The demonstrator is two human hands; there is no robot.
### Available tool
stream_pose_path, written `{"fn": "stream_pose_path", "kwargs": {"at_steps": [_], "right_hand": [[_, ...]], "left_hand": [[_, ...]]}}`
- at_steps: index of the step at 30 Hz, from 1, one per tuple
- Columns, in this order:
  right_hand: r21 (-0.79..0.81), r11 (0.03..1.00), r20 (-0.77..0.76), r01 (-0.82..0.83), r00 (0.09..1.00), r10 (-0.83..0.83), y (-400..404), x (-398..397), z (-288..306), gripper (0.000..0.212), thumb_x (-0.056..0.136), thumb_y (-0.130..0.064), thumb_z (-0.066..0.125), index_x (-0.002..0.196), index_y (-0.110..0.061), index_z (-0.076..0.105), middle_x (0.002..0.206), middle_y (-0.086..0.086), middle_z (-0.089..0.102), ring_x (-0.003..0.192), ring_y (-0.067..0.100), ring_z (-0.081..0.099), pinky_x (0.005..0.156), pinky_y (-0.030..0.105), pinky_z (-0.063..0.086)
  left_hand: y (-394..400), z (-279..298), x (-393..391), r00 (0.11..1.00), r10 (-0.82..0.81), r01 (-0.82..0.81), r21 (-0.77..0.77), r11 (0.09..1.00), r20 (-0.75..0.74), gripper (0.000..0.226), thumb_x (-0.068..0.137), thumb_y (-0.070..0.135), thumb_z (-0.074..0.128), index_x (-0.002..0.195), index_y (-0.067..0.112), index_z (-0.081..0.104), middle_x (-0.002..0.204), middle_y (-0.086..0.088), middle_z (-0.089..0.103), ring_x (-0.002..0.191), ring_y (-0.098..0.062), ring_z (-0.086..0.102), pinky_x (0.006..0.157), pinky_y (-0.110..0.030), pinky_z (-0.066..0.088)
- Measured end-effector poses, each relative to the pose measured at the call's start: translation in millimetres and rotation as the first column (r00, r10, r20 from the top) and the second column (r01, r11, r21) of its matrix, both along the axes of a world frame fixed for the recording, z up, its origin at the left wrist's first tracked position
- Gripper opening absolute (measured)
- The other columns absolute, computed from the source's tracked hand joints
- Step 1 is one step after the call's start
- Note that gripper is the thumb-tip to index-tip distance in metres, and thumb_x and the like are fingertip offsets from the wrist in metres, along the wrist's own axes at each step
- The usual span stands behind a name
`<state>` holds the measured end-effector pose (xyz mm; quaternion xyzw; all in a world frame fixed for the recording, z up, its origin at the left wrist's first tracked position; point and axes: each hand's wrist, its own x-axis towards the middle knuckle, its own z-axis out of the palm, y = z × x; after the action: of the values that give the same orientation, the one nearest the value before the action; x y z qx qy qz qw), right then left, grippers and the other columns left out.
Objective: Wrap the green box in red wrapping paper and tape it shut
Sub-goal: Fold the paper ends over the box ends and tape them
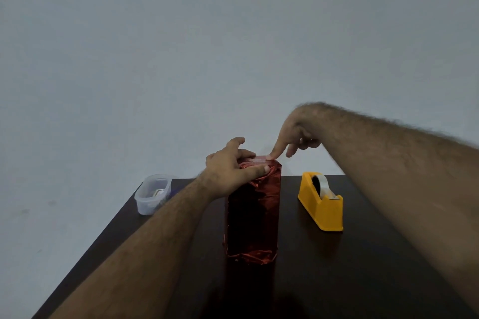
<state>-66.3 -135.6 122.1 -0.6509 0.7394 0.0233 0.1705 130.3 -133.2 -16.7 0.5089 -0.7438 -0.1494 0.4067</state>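
A tall box wrapped in shiny red paper [252, 215] stands upright in the middle of the dark table [337, 267]; no green shows. My left hand [230, 166] grips its top from the left, thumb on the near face and fingers over the top. A strip of clear tape [256, 161] lies across the top fold. My right hand [293, 134] comes from above and presses the tape's right end with its index fingertip; its other fingers are loosely curled and hold nothing.
A yellow tape dispenser [321, 202] with a clear roll stands to the right of the box. A small clear plastic tub [153, 193] with bits inside sits at the table's far left corner. A plain wall is behind.
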Motion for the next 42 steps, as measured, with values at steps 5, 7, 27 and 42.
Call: {"fn": "stream_pose_path", "kwargs": {"at_steps": [5, 7, 27, 42], "right_hand": [[-0.079, 0.996, 0.152, 0.037, 0.988, -0.025, 5.4, -0.7, -10.2, 0.054, 0.078, -0.055, 0.087, 0.107, -0.017, 0.063, 0.100, -0.003, 0.063, 0.073, 0.013, 0.043, 0.068, 0.031, 0.039], [-0.068, 0.997, 0.208, 0.042, 0.978, -0.027, 7.2, -2.8, -16.2, 0.065, 0.074, -0.054, 0.090, 0.121, -0.018, 0.064, 0.106, -0.004, 0.065, 0.075, 0.014, 0.044, 0.065, 0.029, 0.040], [-0.582, 0.809, 0.687, 0.083, 0.582, 0.434, 29.0, -17.7, -87.1, 0.065, 0.097, -0.078, 0.043, 0.105, -0.021, 0.072, 0.113, 0.001, 0.066, 0.101, 0.023, 0.064, 0.091, 0.047, 0.058], [-0.728, 0.684, 0.636, -0.041, 0.332, 0.697, 17.0, -27.2, -102.6, 0.004, 0.092, -0.011, 0.080, 0.091, -0.007, 0.082, 0.093, 0.008, 0.080, 0.090, 0.016, 0.075, 0.082, 0.028, 0.059]], "left_hand": [[4.3, 2.1, -0.3, 1.000, 0.006, -0.006, 0.013, 1.000, -0.005, 0.112, 0.065, 0.090, 0.069, 0.157, 0.038, 0.029, 0.129, 0.031, 0.067, 0.144, -0.022, 0.046, 0.122, -0.053, 0.034], [6.3, 2.4, -0.2, 1.000, 0.003, -0.002, 0.019, 1.000, -0.009, 0.112, 0.064, 0.090, 0.070, 0.156, 0.039, 0.030, 0.123, 0.035, 0.065, 0.145, -0.022, 0.046, 0.122, -0.052, 0.034], [54.0, 23.6, -10.5, 0.845, -0.097, 0.069, -0.074, 0.995, -0.525, 0.048, 0.111, 0.049, 0.043, 0.156, 0.033, 0.049, 0.159, 0.018, 0.047, 0.147, -0.002, 0.039, 0.127, -0.041, 0.028], [55.7, 4.8, -5.7, 0.921, -0.064, -0.024, -0.218, 0.976, -0.385, 0.005, 0.091, 0.028, 0.080, 0.091, 0.025, 0.083, 0.093, 0.001, 0.079, 0.097, -0.022, 0.076, 0.094, -0.054, 0.060]]}}
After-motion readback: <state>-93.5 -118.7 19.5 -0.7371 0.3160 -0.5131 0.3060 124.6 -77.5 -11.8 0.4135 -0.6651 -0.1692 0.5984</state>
